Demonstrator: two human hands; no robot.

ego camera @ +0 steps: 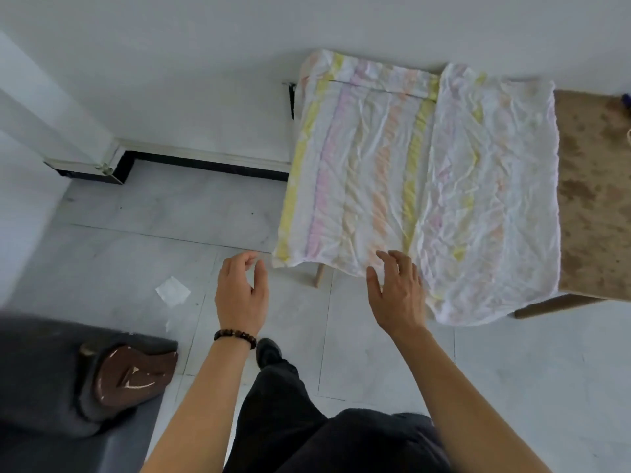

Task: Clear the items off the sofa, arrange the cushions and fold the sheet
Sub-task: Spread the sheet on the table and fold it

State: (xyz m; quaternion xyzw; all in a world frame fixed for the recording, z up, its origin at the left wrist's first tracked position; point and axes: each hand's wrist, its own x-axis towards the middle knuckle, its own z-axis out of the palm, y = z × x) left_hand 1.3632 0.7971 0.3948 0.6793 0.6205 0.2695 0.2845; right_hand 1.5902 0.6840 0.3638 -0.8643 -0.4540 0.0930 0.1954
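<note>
Plainly, the sheet (409,172) runs its stripes toward the wall (205,80); hands relaxed, fingers loose, empty: left hand (240,295), right hand (397,295).

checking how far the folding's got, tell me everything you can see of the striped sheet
The sheet is thin, heavily creased white cloth with pale yellow, pink and orange stripes. It lies spread flat on a brown upholstered seat, its right part apparently folded over, showing a paler side. Its near edge hangs slightly over the seat's front. The right hand, fingers spread, is at that near edge; contact cannot be confirmed. The left hand is clear of it.
</note>
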